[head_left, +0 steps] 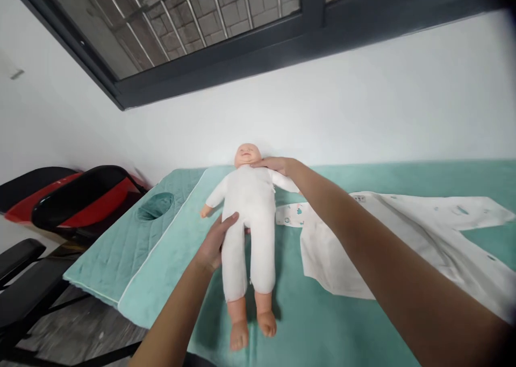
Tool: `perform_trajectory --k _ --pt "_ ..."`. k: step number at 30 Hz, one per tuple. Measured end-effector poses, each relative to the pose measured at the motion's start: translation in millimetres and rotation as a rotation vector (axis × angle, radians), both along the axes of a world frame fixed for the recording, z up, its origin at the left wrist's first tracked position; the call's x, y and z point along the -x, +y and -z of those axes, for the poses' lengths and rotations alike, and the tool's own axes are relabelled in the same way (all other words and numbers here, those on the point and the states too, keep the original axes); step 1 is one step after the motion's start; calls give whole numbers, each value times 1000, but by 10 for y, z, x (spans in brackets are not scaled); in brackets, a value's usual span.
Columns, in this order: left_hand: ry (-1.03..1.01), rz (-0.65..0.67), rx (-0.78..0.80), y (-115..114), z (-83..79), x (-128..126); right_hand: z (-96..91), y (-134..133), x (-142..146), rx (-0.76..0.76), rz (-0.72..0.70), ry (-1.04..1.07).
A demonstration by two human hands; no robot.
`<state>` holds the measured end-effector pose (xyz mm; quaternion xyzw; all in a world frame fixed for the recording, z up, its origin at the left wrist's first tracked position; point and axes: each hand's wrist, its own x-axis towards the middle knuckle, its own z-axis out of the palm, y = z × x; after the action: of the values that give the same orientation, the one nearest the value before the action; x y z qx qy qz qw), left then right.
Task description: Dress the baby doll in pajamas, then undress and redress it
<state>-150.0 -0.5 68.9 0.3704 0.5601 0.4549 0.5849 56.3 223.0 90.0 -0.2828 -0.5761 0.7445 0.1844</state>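
A baby doll [248,208] in a white bodysuit lies on its back on a teal padded table [322,324], head toward the wall. My left hand [213,243] grips the doll at its hip, thumb across the upper thigh. My right hand [276,164] reaches over the doll and cups the back of its neck beside the head; its fingers are mostly hidden there. A white baby garment [403,243] with small teal prints lies spread out flat just right of the doll.
A quilted teal headrest section with a face hole [155,206] extends at the left end. Black and red chairs [76,198] stand to the left on a grey floor. A white wall and dark-framed window [242,39] are behind the table.
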Motion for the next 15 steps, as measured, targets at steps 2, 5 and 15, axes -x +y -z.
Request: perform_trajectory --k 2,5,15 --pt "9 43 -60 -124 -197 -228 -248 -110 -264 -18 -3 17" --pt "-30 103 -111 -337 -374 -712 -550 -378 -798 -12 19 -11" --pt "-335 167 -10 -1068 196 -2708 -379 -1655 -2647 46 238 -295"
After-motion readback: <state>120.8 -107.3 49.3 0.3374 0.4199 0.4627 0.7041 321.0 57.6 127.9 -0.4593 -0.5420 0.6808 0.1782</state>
